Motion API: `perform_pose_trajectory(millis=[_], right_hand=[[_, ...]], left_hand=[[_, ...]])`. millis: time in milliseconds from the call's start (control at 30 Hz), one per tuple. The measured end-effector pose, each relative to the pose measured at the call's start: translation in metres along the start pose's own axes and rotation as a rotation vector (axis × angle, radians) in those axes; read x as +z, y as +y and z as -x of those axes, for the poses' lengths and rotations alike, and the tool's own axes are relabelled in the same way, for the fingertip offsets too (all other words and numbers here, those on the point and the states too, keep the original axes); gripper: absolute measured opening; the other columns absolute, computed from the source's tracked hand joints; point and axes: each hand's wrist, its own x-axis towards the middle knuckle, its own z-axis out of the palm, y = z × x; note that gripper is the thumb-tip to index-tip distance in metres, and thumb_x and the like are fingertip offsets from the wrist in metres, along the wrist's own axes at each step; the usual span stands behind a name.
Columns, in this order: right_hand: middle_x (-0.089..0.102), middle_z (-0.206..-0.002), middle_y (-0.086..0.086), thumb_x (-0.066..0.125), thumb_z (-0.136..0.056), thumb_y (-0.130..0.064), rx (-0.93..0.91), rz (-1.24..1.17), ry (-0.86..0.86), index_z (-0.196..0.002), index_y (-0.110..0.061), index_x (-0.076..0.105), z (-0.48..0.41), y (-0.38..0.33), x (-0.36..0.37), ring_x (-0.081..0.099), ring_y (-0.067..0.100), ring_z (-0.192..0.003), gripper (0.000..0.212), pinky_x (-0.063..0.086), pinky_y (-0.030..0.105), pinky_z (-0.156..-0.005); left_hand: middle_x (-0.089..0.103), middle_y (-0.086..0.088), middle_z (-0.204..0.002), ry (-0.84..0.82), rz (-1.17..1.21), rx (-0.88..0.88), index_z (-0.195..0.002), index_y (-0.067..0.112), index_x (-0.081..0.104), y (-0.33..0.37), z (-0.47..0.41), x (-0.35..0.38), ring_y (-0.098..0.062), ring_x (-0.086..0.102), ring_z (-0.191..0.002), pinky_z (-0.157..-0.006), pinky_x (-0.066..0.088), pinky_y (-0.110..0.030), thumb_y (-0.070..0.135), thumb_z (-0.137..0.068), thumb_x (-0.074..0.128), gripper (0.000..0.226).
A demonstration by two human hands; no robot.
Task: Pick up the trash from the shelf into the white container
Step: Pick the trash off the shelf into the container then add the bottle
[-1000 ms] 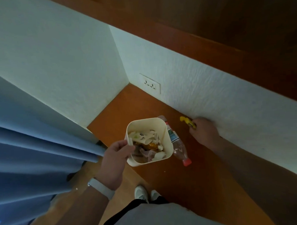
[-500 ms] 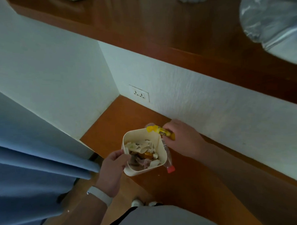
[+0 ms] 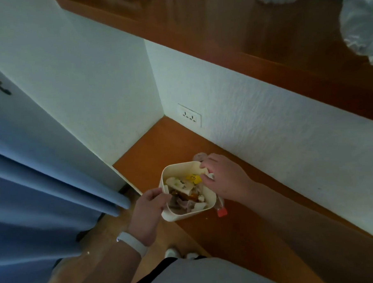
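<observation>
I am holding the white container (image 3: 185,213) with my left hand (image 3: 149,211). My fingers are curled over its near left rim, and my thumb is pressing on the outside wall. There is a white band (image 3: 132,244) on that wrist.

My right hand (image 3: 222,177) is hanging over the far right corner of the container. Its fingers are loose and spread a little, and they are gripping nothing. The fingertips are just beside the rim.

The yellow wrapper (image 3: 193,178) is lying inside the container, on top of the other trash (image 3: 183,192), close to my right fingertips. The trash is crumpled white paper and some brown and pinkish bits.

The container is sitting just above the front edge of the orange-brown shelf (image 3: 259,223). I cannot tell if it is touching the wood. A clear bottle (image 3: 219,206) with a red cap (image 3: 222,213) is lying on the shelf behind the container, mostly hidden by it and by my right hand.

A wall socket (image 3: 189,116) is set in the white wall near the corner. A blue curtain (image 3: 45,201) is hanging on my left.
</observation>
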Motion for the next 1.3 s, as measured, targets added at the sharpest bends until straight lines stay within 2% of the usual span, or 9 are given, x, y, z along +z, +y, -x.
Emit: perform_pose_trajectory(millis=[133, 233, 333, 500, 667, 767, 1000, 1200, 1300], right_hand=[[0.051, -0.098, -0.012, 0.052, -0.095, -0.035, 0.220, -0.111, 0.047, -0.106, -0.026, 0.059, 0.008, 0.016, 0.004, 0.052, 0.004, -0.085, 0.016, 0.046, 0.022, -0.070], [0.054, -0.101, -0.007, 0.053, -0.096, -0.034, 0.458, -0.161, 0.020, -0.107, -0.026, 0.057, 0.014, 0.030, 0.021, 0.054, 0.003, -0.083, 0.015, 0.042, 0.017, -0.067], [0.053, -0.117, -0.004, 0.056, -0.092, -0.043, 0.618, -0.172, -0.103, -0.125, -0.024, 0.051, 0.022, 0.043, 0.054, 0.055, 0.008, -0.096, 0.038, 0.050, 0.028, -0.082], [0.044, -0.133, 0.004, 0.061, -0.083, -0.060, 0.751, -0.225, -0.236, -0.142, -0.021, 0.032, 0.027, 0.047, 0.094, 0.053, 0.021, -0.117, 0.077, 0.048, 0.040, -0.095], [0.054, -0.120, -0.001, 0.068, -0.064, -0.065, 0.784, -0.321, -0.292, -0.129, -0.029, 0.035, 0.028, 0.051, 0.116, 0.065, 0.017, -0.093, 0.081, 0.058, 0.041, -0.080], [0.056, -0.118, -0.001, 0.069, -0.066, -0.060, 0.777, -0.323, -0.293, -0.127, -0.025, 0.039, 0.028, 0.053, 0.117, 0.060, 0.016, -0.101, 0.076, 0.054, 0.041, -0.086], [0.058, -0.097, -0.011, 0.070, -0.081, -0.049, 0.727, -0.443, -0.038, -0.121, -0.023, 0.046, 0.035, 0.049, 0.068, 0.062, 0.007, -0.080, 0.053, 0.054, 0.029, -0.069], [0.063, -0.104, -0.010, 0.069, -0.086, -0.041, 0.592, -0.772, 0.081, -0.128, -0.028, 0.047, 0.035, 0.023, 0.005, 0.069, 0.013, -0.083, 0.049, 0.058, 0.025, -0.065], [0.061, -0.110, -0.013, 0.073, -0.084, -0.033, 0.517, -0.953, 0.116, -0.128, -0.032, 0.045, 0.029, 0.001, -0.012, 0.068, 0.002, -0.089, 0.051, 0.055, 0.020, -0.064]], left_hand=[[0.074, -0.024, -0.108, 0.017, 0.051, -0.004, -0.112, -0.001, 0.068, -0.004, -0.002, -0.004, -0.035, 0.071, -0.093, -0.090, 0.057, -0.047, 0.001, -0.094, 0.063, 0.019], [0.074, -0.021, -0.105, 0.033, 0.077, -0.019, -0.108, 0.002, 0.070, -0.005, -0.003, -0.008, -0.032, 0.069, -0.094, -0.098, 0.053, -0.053, 0.001, -0.093, 0.063, 0.017], [0.073, -0.020, -0.105, 0.058, 0.086, -0.021, -0.106, 0.003, 0.070, -0.006, -0.003, -0.013, -0.030, 0.068, -0.093, -0.098, 0.053, -0.051, 0.001, -0.094, 0.062, 0.015], [0.074, -0.018, -0.105, 0.075, 0.116, -0.003, -0.108, 0.003, 0.070, -0.005, -0.003, -0.021, -0.030, 0.070, -0.094, -0.089, 0.056, -0.042, 0.001, -0.095, 0.061, 0.016], [0.074, -0.019, -0.101, 0.100, 0.145, -0.003, -0.107, 0.002, 0.070, -0.003, -0.003, -0.027, -0.029, 0.070, -0.088, -0.083, 0.056, -0.039, 0.000, -0.094, 0.062, 0.016], [0.073, -0.020, -0.102, 0.108, 0.143, 0.001, -0.105, 0.002, 0.070, -0.002, -0.005, -0.030, -0.029, 0.069, -0.089, -0.085, 0.055, -0.040, 0.000, -0.094, 0.062, 0.014], [0.072, -0.017, -0.099, 0.111, 0.152, 0.025, -0.108, 0.002, 0.069, 0.006, -0.011, -0.034, -0.026, 0.069, -0.086, -0.079, 0.054, -0.035, 0.001, -0.095, 0.060, 0.016], [0.071, -0.013, -0.094, 0.095, 0.144, 0.059, -0.103, 0.004, 0.069, 0.013, -0.012, -0.031, -0.023, 0.067, -0.084, -0.082, 0.054, -0.036, 0.000, -0.096, 0.059, 0.013], [0.071, -0.015, -0.098, 0.089, 0.136, 0.065, -0.102, 0.005, 0.070, 0.012, -0.011, -0.030, -0.025, 0.067, -0.086, -0.084, 0.054, -0.037, 0.000, -0.095, 0.059, 0.014]])
